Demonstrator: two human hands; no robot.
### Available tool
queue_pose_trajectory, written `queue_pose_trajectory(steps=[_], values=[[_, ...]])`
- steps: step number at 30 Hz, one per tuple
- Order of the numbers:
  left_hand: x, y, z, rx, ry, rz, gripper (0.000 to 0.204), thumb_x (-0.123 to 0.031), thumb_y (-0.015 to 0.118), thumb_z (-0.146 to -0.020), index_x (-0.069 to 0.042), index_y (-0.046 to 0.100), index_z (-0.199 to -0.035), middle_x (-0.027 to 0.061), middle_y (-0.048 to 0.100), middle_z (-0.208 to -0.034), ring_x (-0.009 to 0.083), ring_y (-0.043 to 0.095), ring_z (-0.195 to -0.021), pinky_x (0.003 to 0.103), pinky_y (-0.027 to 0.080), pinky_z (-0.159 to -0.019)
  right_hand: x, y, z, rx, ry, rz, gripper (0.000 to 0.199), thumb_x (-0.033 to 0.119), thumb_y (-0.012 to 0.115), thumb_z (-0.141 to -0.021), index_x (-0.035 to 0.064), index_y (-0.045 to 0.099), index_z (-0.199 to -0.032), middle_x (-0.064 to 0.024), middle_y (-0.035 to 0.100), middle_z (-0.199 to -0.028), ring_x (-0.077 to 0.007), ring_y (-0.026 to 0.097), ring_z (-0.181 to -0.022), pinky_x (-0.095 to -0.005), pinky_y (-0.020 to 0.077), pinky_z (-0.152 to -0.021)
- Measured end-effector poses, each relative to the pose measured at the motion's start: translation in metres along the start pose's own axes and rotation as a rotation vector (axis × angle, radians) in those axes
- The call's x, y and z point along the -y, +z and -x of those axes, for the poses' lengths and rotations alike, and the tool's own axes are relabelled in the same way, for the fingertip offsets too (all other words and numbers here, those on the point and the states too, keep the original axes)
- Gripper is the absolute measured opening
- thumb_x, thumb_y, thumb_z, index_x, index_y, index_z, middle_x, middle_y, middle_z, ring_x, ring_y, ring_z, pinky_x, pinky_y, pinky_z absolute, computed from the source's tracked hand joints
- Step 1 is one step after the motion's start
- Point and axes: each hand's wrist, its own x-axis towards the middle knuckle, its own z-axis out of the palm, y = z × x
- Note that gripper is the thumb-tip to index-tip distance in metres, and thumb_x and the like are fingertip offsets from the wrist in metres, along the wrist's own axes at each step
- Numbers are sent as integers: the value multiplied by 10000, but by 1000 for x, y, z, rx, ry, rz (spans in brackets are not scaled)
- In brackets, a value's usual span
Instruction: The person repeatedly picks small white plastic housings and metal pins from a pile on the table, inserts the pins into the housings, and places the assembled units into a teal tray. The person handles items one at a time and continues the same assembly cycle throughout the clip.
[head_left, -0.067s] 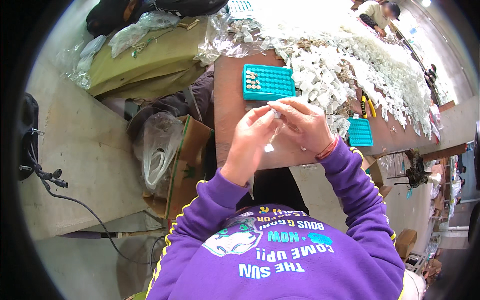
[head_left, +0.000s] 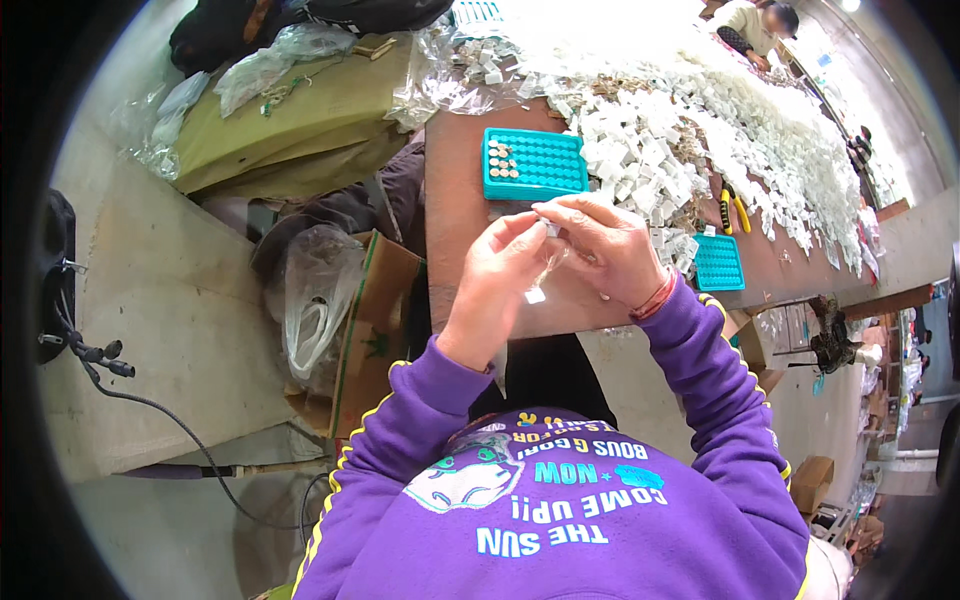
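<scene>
Pinching a small, white, plastic-looking piece (head_left: 552, 230) between their fingertips, the bare left hand (head_left: 497, 264) and the bare right hand (head_left: 612, 246) meet above the flat reddish-brown tabletop (head_left: 455, 175). It looks light, probably stiff and perhaps slippery, so its edges likely suit a gentle fingertip hold.

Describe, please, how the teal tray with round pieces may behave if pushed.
The teal tray looks stiff, since its walls show no sag. Low and broad, it would probably slide rather than tip. Its small round pieces sit uncovered, so they may shift.
</scene>
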Motion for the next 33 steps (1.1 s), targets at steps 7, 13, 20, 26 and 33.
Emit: queue_pose_trajectory(steps=[7,13,20,26,33], values=[[5,5,4,-19,12,-128,236,-159,621,-920,-2,569,-1088,63,632,-997,120,620,-892,256,500,-793,10,-8,1,20,27,9,335,16,648,-754,34,630,-1088,-92,629,-1001,-271,652,-851,-326,551,-697],[3,1,4,24,29,-352,179,-117,547,-929,-36,585,-1083,-5,600,-998,57,582,-864,207,480,-768,14,-9,4,6,-31,95,258,90,639,-757,61,616,-1012,-89,591,-885,-267,612,-783,-347,528,-631],[8,8,9,12,-33,-205,173,-171,591,-927,-28,594,-1024,6,605,-842,49,546,-695,181,438,-638,11,-11,15,50,-124,152,304,174,644,-795,48,584,-1066,-76,537,-837,-268,602,-743,-367,502,-634],[18,6,17,79,-51,161,164,-167,536,-970,-65,565,-1094,-6,612,-983,73,587,-886,256,501,-773,18,7,18,-207,-66,77,337,84,683,-726,29,647,-1056,-109,666,-953,-274,672,-822,-351,556,-728],[26,-34,3,-36,139,252,163,-153,553,-964,-42,564,-1083,83,645,-1008,168,635,-923,307,521,-821,21,30,35,-335,439,-184,310,53,687,-800,18,648,-1106,-115,674,-1022,-202,665,-903,-303,537,-799]])
